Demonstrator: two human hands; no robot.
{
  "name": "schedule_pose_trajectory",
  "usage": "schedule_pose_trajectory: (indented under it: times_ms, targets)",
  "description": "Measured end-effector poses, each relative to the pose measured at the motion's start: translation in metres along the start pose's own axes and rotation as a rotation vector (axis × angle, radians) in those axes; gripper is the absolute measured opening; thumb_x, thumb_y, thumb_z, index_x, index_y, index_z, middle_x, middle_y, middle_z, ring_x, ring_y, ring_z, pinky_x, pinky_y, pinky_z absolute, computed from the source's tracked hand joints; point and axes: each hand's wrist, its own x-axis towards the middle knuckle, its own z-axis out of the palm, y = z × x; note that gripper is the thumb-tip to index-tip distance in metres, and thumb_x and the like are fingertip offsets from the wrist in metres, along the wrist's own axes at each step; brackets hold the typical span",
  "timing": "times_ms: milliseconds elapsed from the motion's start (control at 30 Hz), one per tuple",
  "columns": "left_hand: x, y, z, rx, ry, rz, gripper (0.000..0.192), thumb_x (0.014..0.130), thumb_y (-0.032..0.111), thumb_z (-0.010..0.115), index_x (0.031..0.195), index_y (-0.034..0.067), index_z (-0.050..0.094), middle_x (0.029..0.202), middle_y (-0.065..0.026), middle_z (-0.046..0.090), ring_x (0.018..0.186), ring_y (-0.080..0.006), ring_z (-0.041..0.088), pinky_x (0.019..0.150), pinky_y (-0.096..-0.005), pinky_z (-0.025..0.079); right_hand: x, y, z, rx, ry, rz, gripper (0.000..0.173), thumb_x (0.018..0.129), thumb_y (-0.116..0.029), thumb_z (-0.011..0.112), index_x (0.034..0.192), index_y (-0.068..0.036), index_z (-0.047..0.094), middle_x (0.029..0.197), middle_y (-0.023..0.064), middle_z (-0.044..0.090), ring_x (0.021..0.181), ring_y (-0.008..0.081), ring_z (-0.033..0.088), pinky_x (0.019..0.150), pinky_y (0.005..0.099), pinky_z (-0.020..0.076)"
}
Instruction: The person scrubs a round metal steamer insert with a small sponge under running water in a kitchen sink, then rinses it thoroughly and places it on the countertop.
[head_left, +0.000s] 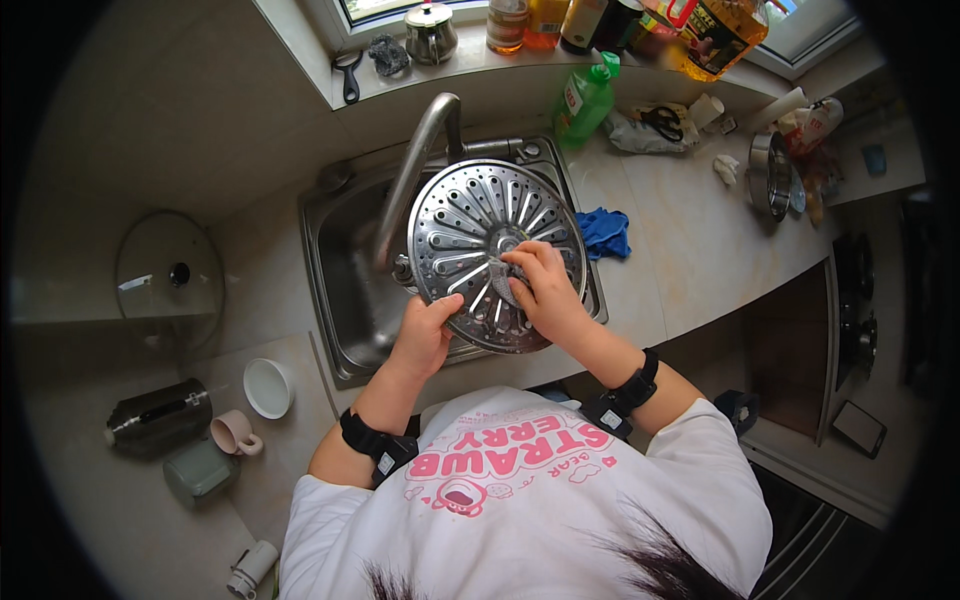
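A round perforated metal steamer plate (457, 217) is held tilted over the stainless-steel sink (352, 300). My left hand (429, 330) grips its lower left rim, the thumb on top and the fingers hidden beneath. My right hand (547, 289) pinches a grey cloth or scouring pad (504, 283) against the plate, just below its centre. The metal faucet (420, 157) arches at the plate's left side; whether water runs from it I cannot tell. Wet spots show on the plate's lower part.
Right of the sink lie a blue cloth (604, 232) and a green pump bottle (586, 101). Black-handled scissors (661, 124) rest on a bag behind. A glass lid (169, 277) leans at the left, above a white bowl (268, 388) and pink mug (235, 433). Bottles and a small metal pot (431, 37) line the windowsill.
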Motion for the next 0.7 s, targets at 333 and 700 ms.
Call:
schedule_pose_trajectory:
  times_ms: [333, 700]
  targets:
    - [0.002, -0.008, 0.009, 0.100, -0.005, 0.104, 0.029, 0.098, 0.010, 0.050, 0.123, -0.003, 0.057, 0.115, -0.0103, 0.065, 0.103, -0.0172, 0.063, 0.089, -0.0320, 0.052, 0.013, -0.019, 0.000, 0.021, 0.069, -0.264, 0.016, 0.078, -0.001, 0.069, 0.092, -0.004, 0.061, 0.094, 0.0097, 0.059, 0.086, 0.0309, 0.057, 0.076, 0.0383, 0.0490]
    - [-0.003, -0.014, 0.011, 0.273, -0.009, 0.153, 0.031, 0.098, 0.013, 0.050, 0.123, -0.004, 0.059, 0.112, -0.0076, 0.066, 0.097, -0.0120, 0.062, 0.084, -0.0274, 0.051, 0.029, -0.009, -0.014, 0.090, -0.099, 0.072, 0.013, 0.073, -0.004, 0.069, 0.080, -0.002, 0.058, 0.085, 0.0115, 0.057, 0.079, 0.0293, 0.060, 0.070, 0.0342, 0.0487]
